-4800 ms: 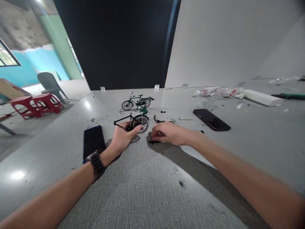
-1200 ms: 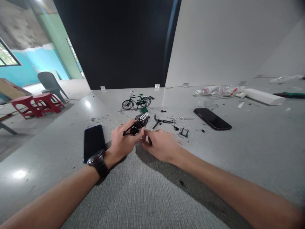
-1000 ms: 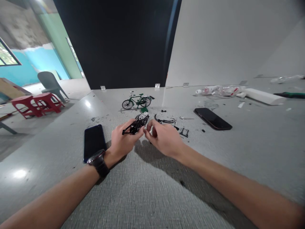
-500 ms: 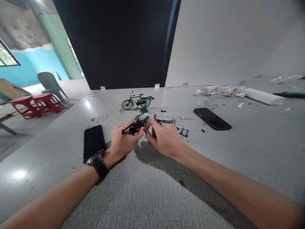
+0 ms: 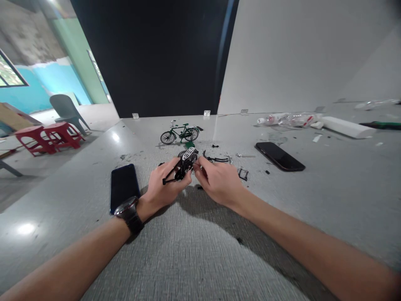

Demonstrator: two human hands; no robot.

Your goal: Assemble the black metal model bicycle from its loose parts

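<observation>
A black model bicycle, partly built, with a silver rear rack, is gripped in my left hand. My right hand is closed in a pinch against the right side of this model, near its wheel; whatever lies between the fingertips is hidden. Behind the hands stands a green model bicycle, complete with wheels and handlebar. A small green piece lies just in front of it. Black curved parts and a small black frame part rest beyond and beside my right hand.
One phone lies by my left wrist, another phone at the right. Crumpled clear plastic wrapping and a white block sit at the back right. A dark panel rises behind the table. Red stools stand off to the left.
My left hand has tilted the black model bicycle slightly and shifted it a little right. My right fingertips have closed in against the model. A small black piece shows below them now.
</observation>
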